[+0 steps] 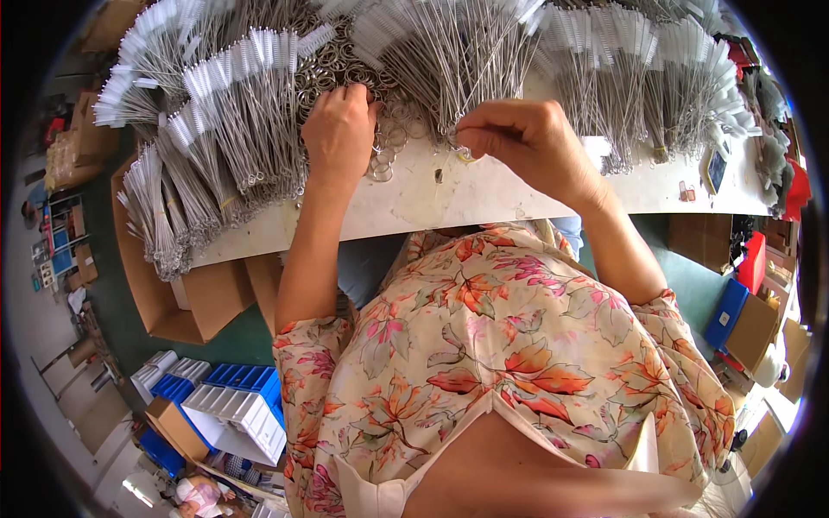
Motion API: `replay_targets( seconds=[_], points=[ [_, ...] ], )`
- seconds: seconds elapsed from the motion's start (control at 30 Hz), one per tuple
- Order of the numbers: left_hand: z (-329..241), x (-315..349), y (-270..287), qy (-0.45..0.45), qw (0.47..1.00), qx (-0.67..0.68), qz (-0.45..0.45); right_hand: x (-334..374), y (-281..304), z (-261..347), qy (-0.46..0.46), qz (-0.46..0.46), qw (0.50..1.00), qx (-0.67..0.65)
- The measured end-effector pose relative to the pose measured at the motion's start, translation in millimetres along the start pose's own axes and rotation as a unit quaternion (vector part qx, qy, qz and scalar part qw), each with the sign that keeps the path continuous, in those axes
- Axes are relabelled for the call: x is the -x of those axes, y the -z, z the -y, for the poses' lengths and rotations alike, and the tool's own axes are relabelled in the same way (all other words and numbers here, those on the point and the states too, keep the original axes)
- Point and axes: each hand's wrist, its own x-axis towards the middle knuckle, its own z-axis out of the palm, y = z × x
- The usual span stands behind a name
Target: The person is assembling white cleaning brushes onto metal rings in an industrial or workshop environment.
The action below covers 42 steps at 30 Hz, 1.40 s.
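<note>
So, biggest first: a white table [414, 203] runs across in front of the person, with brush piles left and right. Middle heap of wire-handled brushes [462, 65] is the one that matters, imo. It sits at the far side, more or less straight ahead, long axis pointing away from the body, white bristles far and wire loops near. Right hand [527, 142] is way closer to those loop ends, thumb and index drawn together just beside them; can't tell if anything's actually pinched. Left hand [341, 121] is over on the ring pile [341, 65], left of that heap, fingers curled down into it, grip hidden. Smallest stuff: a few loose rings [381, 164] just right of the left wrist, between the hands.
</note>
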Motion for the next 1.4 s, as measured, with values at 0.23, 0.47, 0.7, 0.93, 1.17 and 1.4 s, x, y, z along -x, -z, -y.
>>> replay_targets(
  seconds=[0.23,0.47,0.7,0.93,1.17,1.4],
  points=[
    [2.5,1.9,20.0,0.053,0.987,0.142,-0.045,-6.4,7.5,20.6,-0.049,0.01,0.994,-0.097],
    [8.3,-2.4,29.7,-0.004,0.981,0.111,-0.159,-18.9,-0.9,31.2,-0.014,0.008,0.996,-0.087],
    [-24.1,2.2,53.4,0.189,0.833,0.51,-0.096,-23.7,-6.7,23.8,0.013,-0.013,0.997,-0.073],
    [-55.7,11.8,65.6,0.126,0.622,0.767,-0.096,-28.7,-23.7,37.4,0.08,-0.041,0.982,-0.165],
    [-49.1,21.3,79.3,0.13,0.564,0.814,-0.051,-22.8,-23.6,43.9,0.215,-0.061,0.973,-0.057],
    [-52.9,21.7,99.9,-0.066,0.895,0.394,-0.199,-10.5,-21.3,49.6,0.126,0.004,0.979,-0.163]
  ],
)
